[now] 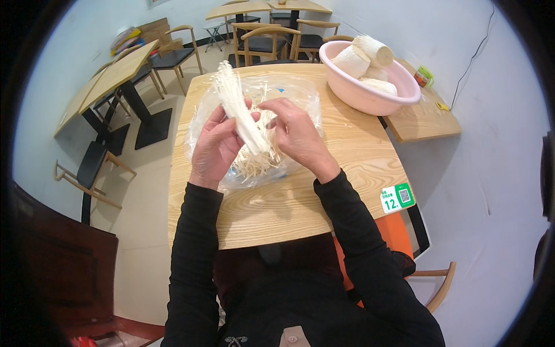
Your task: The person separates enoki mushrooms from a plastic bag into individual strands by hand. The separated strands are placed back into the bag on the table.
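A bunch of white enoki mushrooms [239,113] is held in my left hand [218,143], tilted with its small caps towards the upper left and its stem ends down towards the right. Close to the right of the bunch is my right hand [297,130], its fingers bent; whether they touch or pinch any stems I cannot tell. Beneath both hands, loose enoki stems [251,167] lie heaped on a spread clear plastic bag [310,97] on the wooden table [277,217].
At the table's back right stands a pink plastic basin [364,100] holding several thick clumps of enoki [352,63]. A green and white card [398,198] bearing writing and a code lies at the right edge. Beyond are a lower wooden surface [427,121], chairs [264,43] and more tables.
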`<state>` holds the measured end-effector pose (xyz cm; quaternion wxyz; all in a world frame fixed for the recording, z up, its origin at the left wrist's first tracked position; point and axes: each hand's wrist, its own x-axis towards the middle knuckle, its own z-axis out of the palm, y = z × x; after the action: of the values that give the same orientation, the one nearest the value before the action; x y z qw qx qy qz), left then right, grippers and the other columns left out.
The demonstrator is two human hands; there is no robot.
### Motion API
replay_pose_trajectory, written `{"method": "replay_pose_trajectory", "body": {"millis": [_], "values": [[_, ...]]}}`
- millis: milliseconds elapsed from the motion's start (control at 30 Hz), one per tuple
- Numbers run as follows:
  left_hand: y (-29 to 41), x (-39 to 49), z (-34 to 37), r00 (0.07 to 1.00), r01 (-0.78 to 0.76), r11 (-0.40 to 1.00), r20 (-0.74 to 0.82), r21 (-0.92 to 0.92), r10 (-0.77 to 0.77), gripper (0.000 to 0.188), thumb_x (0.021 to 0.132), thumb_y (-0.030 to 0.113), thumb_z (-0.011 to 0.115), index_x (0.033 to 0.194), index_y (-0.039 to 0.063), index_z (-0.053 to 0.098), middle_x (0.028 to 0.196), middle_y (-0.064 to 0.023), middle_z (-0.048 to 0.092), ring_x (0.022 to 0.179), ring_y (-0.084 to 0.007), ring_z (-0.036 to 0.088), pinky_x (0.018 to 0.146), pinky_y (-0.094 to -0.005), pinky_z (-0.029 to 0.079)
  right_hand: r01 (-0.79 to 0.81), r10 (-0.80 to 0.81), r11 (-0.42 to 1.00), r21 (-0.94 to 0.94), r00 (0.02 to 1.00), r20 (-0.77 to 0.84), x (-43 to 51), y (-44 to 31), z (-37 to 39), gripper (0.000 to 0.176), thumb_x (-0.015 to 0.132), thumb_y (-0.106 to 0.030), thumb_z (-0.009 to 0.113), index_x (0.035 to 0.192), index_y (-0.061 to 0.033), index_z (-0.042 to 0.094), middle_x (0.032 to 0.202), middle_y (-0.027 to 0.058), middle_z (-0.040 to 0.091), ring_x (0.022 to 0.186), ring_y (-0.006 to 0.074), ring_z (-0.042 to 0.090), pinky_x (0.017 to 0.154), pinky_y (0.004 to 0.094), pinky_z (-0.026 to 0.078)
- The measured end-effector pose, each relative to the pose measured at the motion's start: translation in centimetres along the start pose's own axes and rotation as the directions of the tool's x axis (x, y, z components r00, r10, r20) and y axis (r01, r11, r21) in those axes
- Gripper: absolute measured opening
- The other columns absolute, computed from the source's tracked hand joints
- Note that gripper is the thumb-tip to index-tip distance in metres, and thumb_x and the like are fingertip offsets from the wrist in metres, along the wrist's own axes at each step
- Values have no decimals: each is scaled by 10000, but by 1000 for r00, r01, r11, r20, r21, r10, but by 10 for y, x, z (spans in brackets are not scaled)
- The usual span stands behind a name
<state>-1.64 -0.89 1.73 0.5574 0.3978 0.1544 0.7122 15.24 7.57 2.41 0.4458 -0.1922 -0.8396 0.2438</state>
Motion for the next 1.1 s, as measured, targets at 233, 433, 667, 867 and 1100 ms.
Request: {"method": "replay_pose_trajectory", "body": {"millis": [233,433,667,867,1100], "values": [[-9,1,7,991,87,955,-119,283,-55,501,884,24,567,1361,-1,412,1273,-164,549,1145,-251,576,961,-351,494,-278,290,907,318,957,8,4,-1,-1,116,893,-108,632,919,3,656,759,33,648,687,66,584,620,225,470],[-13,3,7,992,80,943,-114,324,-45,483,855,72,654,1299,14,473,1179,-100,598,1075,-176,594,943,-332,477,-256,261,824,506,963,62,3,3,2,152,887,-159,669,862,-12,640,768,-1,635,687,42,555,614,189,438],[-14,3,5,991,87,936,-123,341,-47,481,854,72,654,1296,13,475,1178,-96,601,1088,-175,588,945,-336,475,-335,319,817,470,941,117,4,-2,0,148,873,-159,690,869,-20,639,768,-2,625,691,46,559,617,195,443],[-13,3,6,988,98,938,-143,332,-52,485,853,62,648,1303,14,472,1188,-100,595,1090,-180,590,953,-344,479,-316,310,767,558,945,109,3,-2,0,179,879,-181,684,891,-5,656,766,14,633,662,60,558,607,199,451],[-14,3,7,986,92,948,-159,306,-44,483,844,45,655,1292,4,478,1211,-106,578,1081,-185,594,955,-343,481,-348,349,766,540,931,105,4,-3,0,157,882,-151,673,883,5,659,763,18,643,661,58,567,613,200,468]]}}
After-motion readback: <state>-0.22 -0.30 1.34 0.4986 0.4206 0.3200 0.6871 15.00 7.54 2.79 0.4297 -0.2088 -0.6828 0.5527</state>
